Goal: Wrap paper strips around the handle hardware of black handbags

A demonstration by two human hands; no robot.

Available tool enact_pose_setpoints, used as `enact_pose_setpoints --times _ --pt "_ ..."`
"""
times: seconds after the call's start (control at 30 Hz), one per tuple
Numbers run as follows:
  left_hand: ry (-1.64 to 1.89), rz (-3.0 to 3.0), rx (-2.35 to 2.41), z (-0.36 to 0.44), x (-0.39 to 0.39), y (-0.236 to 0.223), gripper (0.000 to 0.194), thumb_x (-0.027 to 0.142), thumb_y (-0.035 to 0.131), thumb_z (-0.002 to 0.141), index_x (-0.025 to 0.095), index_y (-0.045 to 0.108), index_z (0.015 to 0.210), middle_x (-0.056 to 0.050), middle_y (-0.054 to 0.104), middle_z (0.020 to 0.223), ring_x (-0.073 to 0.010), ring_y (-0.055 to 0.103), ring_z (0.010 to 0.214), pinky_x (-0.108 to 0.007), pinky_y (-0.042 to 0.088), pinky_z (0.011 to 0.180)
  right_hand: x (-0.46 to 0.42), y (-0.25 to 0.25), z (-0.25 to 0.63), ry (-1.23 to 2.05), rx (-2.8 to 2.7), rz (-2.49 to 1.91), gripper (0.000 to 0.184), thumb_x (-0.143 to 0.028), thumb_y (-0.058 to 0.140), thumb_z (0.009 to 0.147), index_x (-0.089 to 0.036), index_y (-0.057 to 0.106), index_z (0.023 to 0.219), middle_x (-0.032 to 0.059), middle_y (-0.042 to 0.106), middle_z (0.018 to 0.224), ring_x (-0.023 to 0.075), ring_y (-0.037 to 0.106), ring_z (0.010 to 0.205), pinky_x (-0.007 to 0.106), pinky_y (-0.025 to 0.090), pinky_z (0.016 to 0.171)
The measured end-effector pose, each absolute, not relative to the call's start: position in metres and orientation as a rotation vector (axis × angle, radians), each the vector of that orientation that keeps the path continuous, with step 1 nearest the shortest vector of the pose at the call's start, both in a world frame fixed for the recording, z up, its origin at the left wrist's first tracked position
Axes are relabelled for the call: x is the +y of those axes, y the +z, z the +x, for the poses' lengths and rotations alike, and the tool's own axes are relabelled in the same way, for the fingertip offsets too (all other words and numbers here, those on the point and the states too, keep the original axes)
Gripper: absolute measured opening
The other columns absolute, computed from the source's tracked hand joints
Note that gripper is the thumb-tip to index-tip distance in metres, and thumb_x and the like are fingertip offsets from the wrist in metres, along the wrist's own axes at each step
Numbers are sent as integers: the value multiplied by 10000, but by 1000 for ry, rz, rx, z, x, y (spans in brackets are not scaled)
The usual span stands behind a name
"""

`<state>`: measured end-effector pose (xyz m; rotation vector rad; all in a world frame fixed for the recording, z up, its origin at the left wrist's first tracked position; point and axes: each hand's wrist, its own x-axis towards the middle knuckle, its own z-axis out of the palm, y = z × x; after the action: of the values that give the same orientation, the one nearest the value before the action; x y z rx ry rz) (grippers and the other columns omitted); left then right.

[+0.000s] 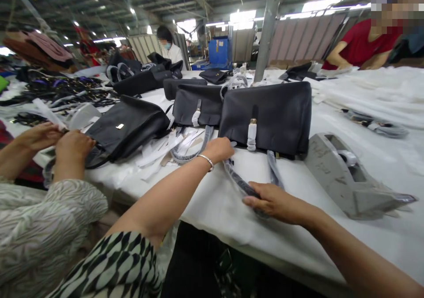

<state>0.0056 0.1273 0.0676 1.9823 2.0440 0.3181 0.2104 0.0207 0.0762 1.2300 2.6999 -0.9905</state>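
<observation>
A black handbag point(268, 112) stands on the white-covered table in front of me, its clasp tab wrapped in white film. Its plastic-wrapped handle point(240, 181) loops down toward the table's near edge. My right hand point(273, 199) is closed around the low part of that loop, thumb on top. At the bag's lower left corner, my left hand point(219, 150) is closed in a pinch by the handle's upper end. Something small and pale shows at its fingertips, but I cannot make out what it is. A second black handbag point(198, 106) stands just behind to the left.
A grey tape dispenser point(351, 174) lies on the right. Paper strips point(165, 152) are scattered left of my hands. Beside me, a co-worker's hands point(73, 145) are at another black bag point(129, 126). A person in red point(367, 46) stands across the table; a metal post point(266, 33) rises behind the bags.
</observation>
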Motion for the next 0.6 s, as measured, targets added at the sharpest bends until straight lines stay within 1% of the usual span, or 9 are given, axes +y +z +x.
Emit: enact_pose_setpoints --times 0.1,0.2,0.27,0.3,0.37,0.43,0.5,0.53,0.6 --pt "291 1939 2141 5 128 64 291 301 606 798 121 647 1022 -201 680 1085 -300 628 1093 -362 461 931 3 80 203 -658 2641 1206 307 -423 608 836 -168 536 990 79 656 848 244 605 756 287 353 630" --pt "364 1949 2205 4 116 64 420 386 585 834 102 572 1144 -195 644 1142 -301 612 1100 -381 469 926 -16 80 200 -421 2720 1140 155 -232 550 846 -154 558 980 105 663 905 273 618 843 341 391 723" --pt "572 2126 2161 2 99 70 521 431 611 824 106 515 1219 -178 602 1207 -306 564 1151 -407 446 964 -21 78 203 -392 2803 1096 105 -191 532 851 -157 574 942 101 658 934 270 608 902 371 404 801" --pt "695 2260 2058 -1 88 73 535 429 624 822 118 501 1239 -161 587 1231 -299 539 1174 -412 426 991 -21 77 206 -417 2830 1080 85 -192 542 851 -159 580 919 91 658 927 262 606 909 373 408 822" --pt "824 2505 1668 -6 64 81 445 398 610 855 153 526 1217 -116 604 1210 -259 540 1155 -388 408 1008 -16 75 214 -507 2878 1042 105 -216 601 834 -165 601 925 72 663 921 243 607 911 360 424 837" --pt "748 2605 1254 -11 38 86 357 426 581 894 181 574 1154 -79 648 1130 -219 578 1077 -357 411 984 -9 74 223 -548 2994 1017 258 -245 683 793 -170 618 1031 72 669 1000 241 606 964 356 434 868" --pt "630 2662 1005 -13 15 86 412 510 596 879 185 596 1133 -73 668 1068 -215 591 1029 -355 407 963 -3 72 234 -456 3186 1088 404 -259 726 773 -178 599 1148 86 653 1112 251 589 1039 377 430 913" --pt "575 2708 940 -14 5 83 462 543 612 859 183 595 1147 -80 666 1068 -223 587 1029 -366 397 965 -3 71 240 -372 3287 1167 393 -261 719 790 -179 597 1155 89 648 1126 251 584 1047 387 429 922" --pt "458 2822 860 -13 -7 76 461 538 615 860 180 596 1149 -90 661 1073 -231 575 1031 -392 367 985 -7 67 254 -236 3445 1323 212 -248 655 858 -181 621 1056 77 662 1042 225 595 985 376 443 892"
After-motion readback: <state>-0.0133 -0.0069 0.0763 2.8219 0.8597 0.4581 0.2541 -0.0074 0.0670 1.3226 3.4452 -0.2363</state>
